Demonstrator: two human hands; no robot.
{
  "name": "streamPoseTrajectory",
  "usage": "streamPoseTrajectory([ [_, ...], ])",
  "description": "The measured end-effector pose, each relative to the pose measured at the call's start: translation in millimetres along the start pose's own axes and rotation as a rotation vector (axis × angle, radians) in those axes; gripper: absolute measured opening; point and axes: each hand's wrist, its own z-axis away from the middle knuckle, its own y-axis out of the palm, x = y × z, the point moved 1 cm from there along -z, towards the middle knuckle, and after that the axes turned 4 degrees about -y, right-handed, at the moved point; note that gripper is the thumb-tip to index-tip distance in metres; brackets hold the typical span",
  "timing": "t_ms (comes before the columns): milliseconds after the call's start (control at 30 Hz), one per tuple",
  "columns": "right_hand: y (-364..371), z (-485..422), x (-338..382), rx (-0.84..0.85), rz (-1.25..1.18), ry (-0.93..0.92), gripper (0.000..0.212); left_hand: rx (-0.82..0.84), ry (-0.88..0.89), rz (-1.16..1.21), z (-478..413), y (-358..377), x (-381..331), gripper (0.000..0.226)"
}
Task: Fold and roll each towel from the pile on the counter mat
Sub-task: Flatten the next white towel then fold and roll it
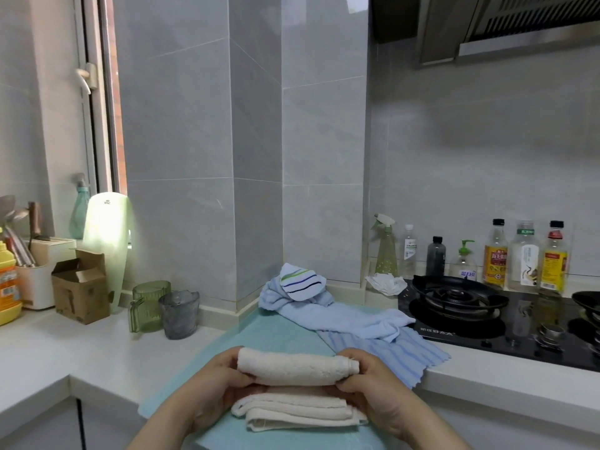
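Observation:
A cream towel [295,368] lies partly rolled on the teal counter mat [276,332]. Its roll sits at the far end, and the folded flat layers [292,412] stretch toward me. My left hand [211,388] grips the roll's left end and my right hand [373,388] grips its right end. Behind, a pile of towels rests at the mat's far corner: a light blue towel [344,319], a blue striped cloth [393,355] under it, and a white cloth with green and blue stripes [300,282] on top.
A black gas stove [487,316] stands to the right, with bottles [522,254] along the wall behind it. Two glass jugs [162,310], a cardboard box [81,287] and a utensil holder [35,274] sit on the left counter. The counter's front edge lies close.

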Motion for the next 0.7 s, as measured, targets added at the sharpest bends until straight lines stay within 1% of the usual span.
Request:
streamPoseTrajectory([
  [67, 1.0, 2.0, -0.6, 0.017, 0.082, -0.010, 0.037, -0.006, 0.001, 0.056, 1.0, 0.9, 3.2, 0.046],
  [100, 0.8, 2.7, -1.6, 0.026, 0.079, -0.001, 0.041, -0.016, 0.008, 0.093, 2.7, 3.4, 3.7, 0.040],
  [167, 3.0, 6.3, 0.7, 0.030, 0.027, 0.022, 0.048, -0.095, 0.002, 0.168, 3.9, 8.5, 4.3, 0.017],
  [200, 4.2, 7.0, 1.1, 0.014, 0.013, 0.024, 0.047, -0.143, -0.006, 0.165, 2.7, 9.8, 5.4, 0.023],
  [233, 7.0, 8.8, 2.9, -0.019, 0.032, 0.021, 0.042, -0.180, -0.013, 0.117, 1.1, 9.8, 6.9, 0.036],
  [267, 8.5, 10.2, 2.8, -0.066, 0.087, 0.016, 0.035, -0.202, 0.000, 0.026, -1.0, 9.9, 7.1, 0.043],
  [300, 9.0, 11.1, 2.7, -0.100, 0.169, 0.006, 0.034, -0.217, 0.015, -0.084, -2.2, 10.6, 6.9, 0.043],
  [367, 10.0, 14.0, 1.1, -0.101, 0.316, -0.014, 0.034, -0.215, 0.053, -0.263, -1.7, 8.9, 9.1, 0.037],
  [467, 9.3, 16.0, 1.5, -0.108, 0.449, -0.032, 0.017, -0.173, 0.050, -0.303, 2.2, 4.8, 10.5, 0.021],
  [500, 7.7, 17.1, 1.6, -0.101, 0.490, -0.045, 0.015, -0.159, 0.036, -0.299, 3.5, 5.3, 9.6, 0.019],
  [633, 1.7, 18.0, -2.7, -0.062, 0.604, -0.083, 0.009, -0.170, 0.014, -0.376, 4.1, 2.1, 8.6, 0.024],
  [700, 1.1, 18.1, -5.8, -0.056, 0.645, -0.096, 0.012, -0.165, 0.032, -0.474, 3.9, -0.2, 9.2, 0.029],
])
